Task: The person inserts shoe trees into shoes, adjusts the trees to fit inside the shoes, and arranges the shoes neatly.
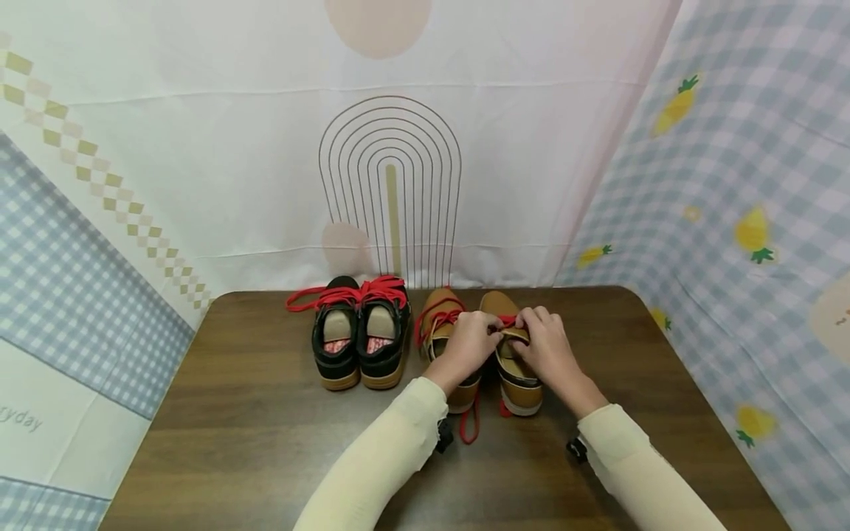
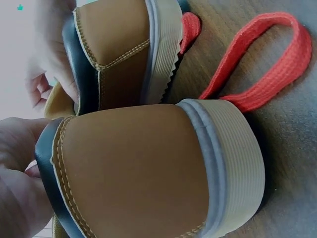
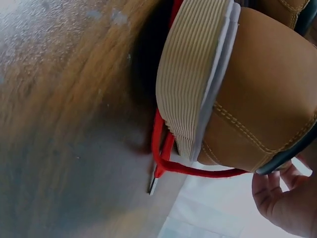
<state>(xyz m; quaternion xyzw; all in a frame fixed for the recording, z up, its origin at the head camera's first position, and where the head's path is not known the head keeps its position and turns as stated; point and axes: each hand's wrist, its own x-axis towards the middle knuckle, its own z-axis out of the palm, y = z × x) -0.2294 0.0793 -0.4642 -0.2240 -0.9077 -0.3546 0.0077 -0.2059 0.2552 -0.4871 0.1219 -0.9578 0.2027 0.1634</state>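
Tan shoes with red laces stand side by side, heels toward me: a left tan shoe (image 1: 440,301) and a right tan shoe (image 1: 521,391). Over the right one's opening, my left hand (image 1: 468,343) pinches the red shoelace (image 1: 508,321) with curled fingers. My right hand (image 1: 550,350) holds the lace from the other side, its thumb by the shoe's tongue (image 1: 516,335). The exact fingertip contact is partly hidden. In the left wrist view the left shoe's heel (image 2: 133,168) fills the foreground; in the right wrist view, the right shoe's heel (image 3: 277,84) does.
To the left stand a black shoe (image 1: 335,358) and another black shoe (image 1: 385,354), both red-laced. A loose lace loop (image 1: 470,428) lies behind the tan shoes' heels. A lace end with its tip (image 3: 153,184) hangs beside the right shoe. Patterned cloth (image 1: 265,162) surrounds the wooden table (image 1: 265,442).
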